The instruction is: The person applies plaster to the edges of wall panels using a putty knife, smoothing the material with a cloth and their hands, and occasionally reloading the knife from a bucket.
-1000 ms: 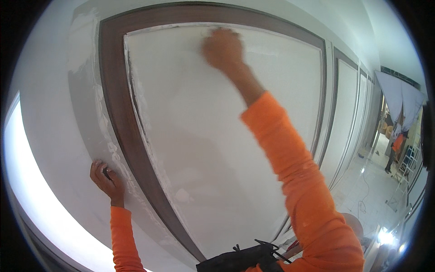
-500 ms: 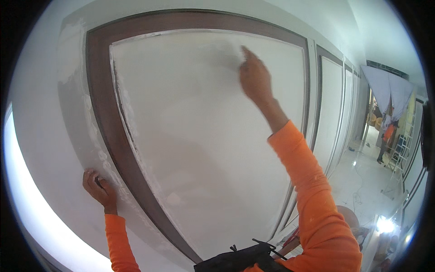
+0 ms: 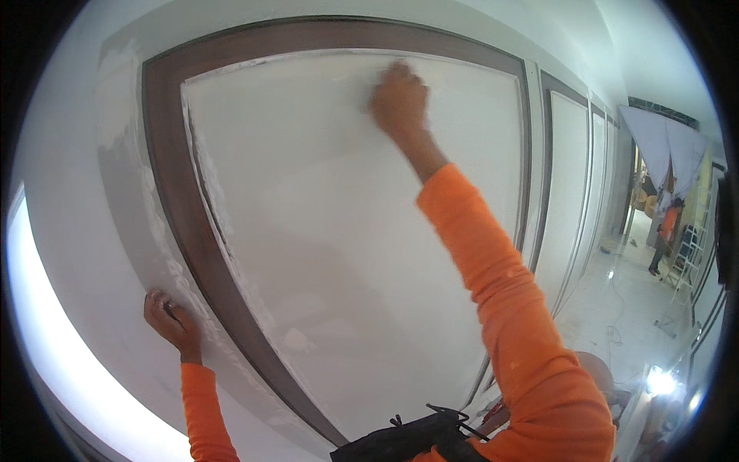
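Near the white panel's (image 3: 308,215) top edge, the right hand (image 3: 399,100) might scuff the brown frame (image 3: 346,34) if it overshoots, its grip, like the curled left hand's (image 3: 175,322), unclear to me.

We see further framed wall panels (image 3: 564,165) receding toward a hanging white sheet (image 3: 663,140) beneath a pale ceiling (image 3: 654,50). A ladder (image 3: 680,279) stands on the glossy light floor (image 3: 579,335), a bright lamp (image 3: 660,381) glows at lower right, and a brilliant white band (image 3: 65,346) curves down our left.
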`<state>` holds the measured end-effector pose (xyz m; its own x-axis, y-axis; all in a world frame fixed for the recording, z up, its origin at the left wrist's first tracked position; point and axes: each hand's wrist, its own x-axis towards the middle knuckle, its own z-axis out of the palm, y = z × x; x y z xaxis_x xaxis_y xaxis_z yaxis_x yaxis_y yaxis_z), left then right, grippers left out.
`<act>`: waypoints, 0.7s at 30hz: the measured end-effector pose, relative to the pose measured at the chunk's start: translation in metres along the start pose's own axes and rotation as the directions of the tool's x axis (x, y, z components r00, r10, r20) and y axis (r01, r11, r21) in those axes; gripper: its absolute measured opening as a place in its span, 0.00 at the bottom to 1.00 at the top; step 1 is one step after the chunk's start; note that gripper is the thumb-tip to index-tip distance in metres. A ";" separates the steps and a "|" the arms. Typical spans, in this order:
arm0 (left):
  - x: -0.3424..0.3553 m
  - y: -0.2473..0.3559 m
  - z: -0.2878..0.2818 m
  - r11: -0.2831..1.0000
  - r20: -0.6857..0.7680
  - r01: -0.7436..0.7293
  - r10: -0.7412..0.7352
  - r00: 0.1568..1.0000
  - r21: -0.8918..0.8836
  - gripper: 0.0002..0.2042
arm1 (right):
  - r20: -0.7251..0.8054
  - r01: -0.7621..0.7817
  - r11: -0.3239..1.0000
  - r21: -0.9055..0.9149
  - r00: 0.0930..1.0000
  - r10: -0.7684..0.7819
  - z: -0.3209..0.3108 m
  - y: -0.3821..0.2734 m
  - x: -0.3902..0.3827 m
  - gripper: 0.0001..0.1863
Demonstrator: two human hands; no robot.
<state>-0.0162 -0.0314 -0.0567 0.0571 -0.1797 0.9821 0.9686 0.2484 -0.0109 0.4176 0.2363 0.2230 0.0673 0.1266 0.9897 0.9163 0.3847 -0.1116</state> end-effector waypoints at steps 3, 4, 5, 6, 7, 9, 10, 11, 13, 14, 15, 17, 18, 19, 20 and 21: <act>0.006 0.001 -0.005 1.000 0.013 0.003 -0.003 1.000 0.020 0.12 | 0.018 0.194 0.976 0.098 0.980 -0.197 -0.031 -0.090 -0.011 0.22; 0.005 0.002 -0.007 1.000 0.033 0.009 -0.010 0.999 0.024 0.12 | 0.013 0.311 0.938 0.154 0.948 -0.317 -0.044 -0.108 -0.017 0.22; 0.003 -0.002 -0.012 1.000 0.034 0.009 -0.010 0.999 0.028 0.12 | -0.014 0.304 0.858 0.414 0.944 -0.328 -0.070 -0.121 -0.027 0.21; 0.002 -0.005 -0.013 0.999 0.035 -0.017 0.016 0.999 0.031 0.12 | -0.041 0.279 0.720 0.636 0.943 -0.329 -0.089 -0.126 -0.036 0.20; 0.001 -0.008 -0.013 0.998 0.038 -0.044 0.042 0.998 0.038 0.12 | -0.109 0.288 0.690 0.664 0.950 -0.292 -0.090 -0.124 -0.039 0.19; 0.000 -0.012 -0.012 0.999 0.040 -0.035 0.033 0.999 0.041 0.12 | 0.022 0.110 0.783 0.612 0.987 -0.156 -0.088 -0.082 -0.028 0.18; 0.001 -0.011 -0.009 0.999 0.029 -0.020 0.019 0.999 0.045 0.12 | -0.038 0.109 0.845 0.524 0.994 -0.105 -0.069 -0.046 -0.021 0.18; 0.004 -0.005 -0.005 0.999 0.014 -0.014 0.013 1.000 0.031 0.12 | -0.134 0.117 0.907 0.404 0.989 -0.068 -0.048 0.002 -0.010 0.19; 0.003 0.000 -0.005 1.000 0.001 -0.011 0.011 1.000 0.001 0.11 | -0.012 -0.189 0.911 0.367 0.978 0.208 -0.046 0.070 0.003 0.24; 0.002 0.000 -0.004 1.000 0.003 -0.007 0.007 1.000 0.000 0.11 | -0.021 -0.245 0.925 0.292 0.965 0.262 -0.037 0.101 0.007 0.26; 0.000 0.002 -0.002 0.999 0.004 0.023 -0.023 1.000 -0.039 0.12 | -0.002 -0.276 0.927 0.254 0.958 0.286 -0.028 0.127 0.010 0.26; -0.001 0.001 -0.001 0.996 0.013 0.051 -0.051 0.999 -0.071 0.14 | 0.025 -0.308 0.926 0.219 0.950 0.310 -0.012 0.146 0.011 0.26; 0.001 -0.002 -0.003 0.999 0.009 0.010 -0.010 1.000 -0.040 0.12 | 0.049 -0.316 0.923 0.220 0.948 0.313 -0.008 0.146 0.012 0.26; 0.002 -0.003 -0.005 0.999 0.007 -0.031 0.031 1.000 -0.010 0.10 | 0.072 -0.324 0.920 0.219 0.946 0.316 -0.004 0.146 0.013 0.26; 0.002 -0.003 -0.005 0.999 0.008 -0.031 0.031 0.999 -0.007 0.10 | 0.074 -0.324 0.920 0.222 0.946 0.315 0.000 0.145 0.015 0.26; 0.002 -0.004 -0.004 1.000 0.009 -0.024 0.024 1.000 -0.006 0.10 | 0.077 -0.308 0.920 0.241 0.951 0.299 0.001 0.138 0.017 0.26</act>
<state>-0.0186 -0.0363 -0.0558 0.0784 -0.1650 0.9832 0.9683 0.2470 -0.0358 0.5448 0.2923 0.2246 0.3073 0.3057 0.9012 0.7275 0.5349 -0.4296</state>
